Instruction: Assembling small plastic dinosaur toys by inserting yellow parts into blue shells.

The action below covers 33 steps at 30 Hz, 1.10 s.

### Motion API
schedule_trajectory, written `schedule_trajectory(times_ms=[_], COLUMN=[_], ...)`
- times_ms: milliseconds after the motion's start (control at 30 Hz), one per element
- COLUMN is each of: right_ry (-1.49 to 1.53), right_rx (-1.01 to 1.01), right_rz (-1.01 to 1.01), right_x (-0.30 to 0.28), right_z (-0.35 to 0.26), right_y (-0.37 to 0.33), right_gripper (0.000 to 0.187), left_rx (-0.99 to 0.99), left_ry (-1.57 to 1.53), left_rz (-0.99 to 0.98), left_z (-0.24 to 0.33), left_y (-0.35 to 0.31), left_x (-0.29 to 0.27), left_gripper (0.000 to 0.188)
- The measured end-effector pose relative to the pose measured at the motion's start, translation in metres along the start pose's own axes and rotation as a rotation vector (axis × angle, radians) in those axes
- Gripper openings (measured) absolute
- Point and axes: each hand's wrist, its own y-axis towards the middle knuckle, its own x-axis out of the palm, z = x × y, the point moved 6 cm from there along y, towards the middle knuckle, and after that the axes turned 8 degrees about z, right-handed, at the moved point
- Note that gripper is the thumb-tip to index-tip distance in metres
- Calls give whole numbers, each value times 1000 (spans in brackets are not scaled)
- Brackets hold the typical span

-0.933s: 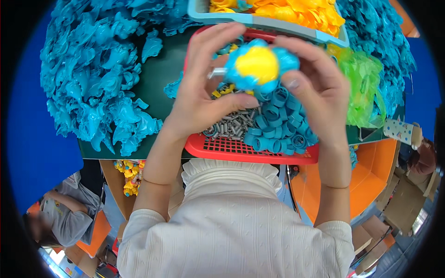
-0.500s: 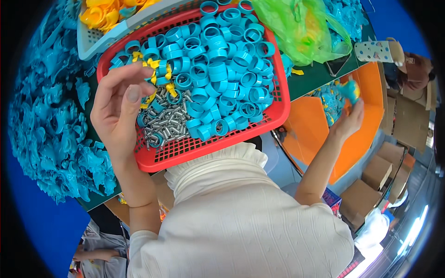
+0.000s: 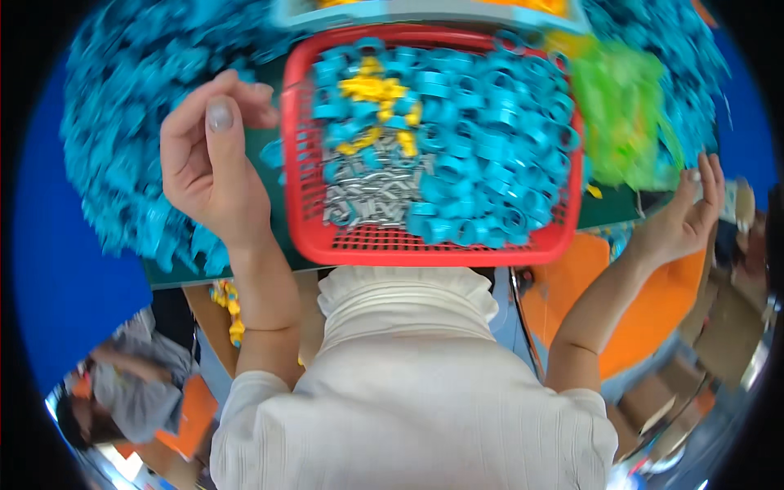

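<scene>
A red mesh basket (image 3: 425, 245) sits on the green table straight ahead, filled with blue plastic rings (image 3: 482, 139), a few yellow pieces (image 3: 371, 86) and a heap of small silver metal parts (image 3: 371, 196). My left hand (image 3: 208, 163) hovers just left of the basket's rim, fingers loosely curled, with nothing visible in it. My right hand (image 3: 682, 216) is out to the right past the table edge, over an orange bin (image 3: 653, 302), palm open and holding nothing.
Big piles of blue parts (image 3: 122, 147) flank the basket. A green plastic bag (image 3: 625, 122) lies at the right. A light blue tray (image 3: 425, 12) stands behind. Another person in grey (image 3: 122, 392) is at lower left. Cardboard boxes (image 3: 727, 343) stand at lower right.
The blue and yellow piece I held in both hands is gone from them. My right hand carried it out to the orange bin and is now empty and open. The view swung back to the basket.
</scene>
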Motion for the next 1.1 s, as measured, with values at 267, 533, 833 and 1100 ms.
schedule_trajectory(times_ms=[267, 533, 833, 1100], right_ry=[398, 390, 403, 229], right_rx=[-290, -131, -242, -708], right_rz=[-597, -914, -962, -1381], right_x=[94, 106, 116, 162], right_z=[-95, -90, -122, -148], right_y=[-20, -42, -32, -120], right_gripper=[16, 20, 20, 15], left_rx=[-145, -165, -99, -412], left_ry=[921, 1168, 1122, -91], left_rz=[36, -218, -205, 82], left_z=[-3, -14, -35, -20], left_y=[-12, -16, -7, 12], left_x=[-84, -81, -65, -65], left_gripper=[10, 18, 12, 36])
